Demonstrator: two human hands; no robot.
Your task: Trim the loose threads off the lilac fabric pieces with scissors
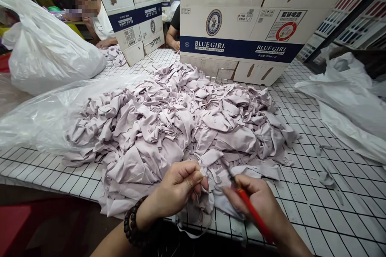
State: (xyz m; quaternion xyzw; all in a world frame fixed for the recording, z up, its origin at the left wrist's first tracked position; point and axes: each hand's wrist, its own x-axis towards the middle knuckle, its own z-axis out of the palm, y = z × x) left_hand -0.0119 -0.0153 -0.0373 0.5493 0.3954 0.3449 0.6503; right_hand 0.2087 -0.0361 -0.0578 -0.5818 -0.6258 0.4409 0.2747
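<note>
While the head camera looks down across the gridded tablecloth (304, 198), one lilac-grey fabric piece (207, 201) is in play at the table's near edge, right in front of the person! Behind it sprawls a big loose heap (177, 122) of matching cloth, reaching back toward the Blue Girl beer carton (232, 20). How far along? One piece is in hand, plenty lie unheld, and nothing here separates finished pieces from unfinished, so the tally cannot be told. Now the poses: the left hand (182, 182), beaded bracelet (132, 225) at its wrist, angles in from lower left, thumb and forefinger pinched on the fabric. Opposite, the right hand (261, 198) wraps its fingers around a red-handled tool (251, 212), forearm slanting from lower right, dark tip aimed up at the heap. Blur smears that tip; whether it touches cloth cannot be told.
</note>
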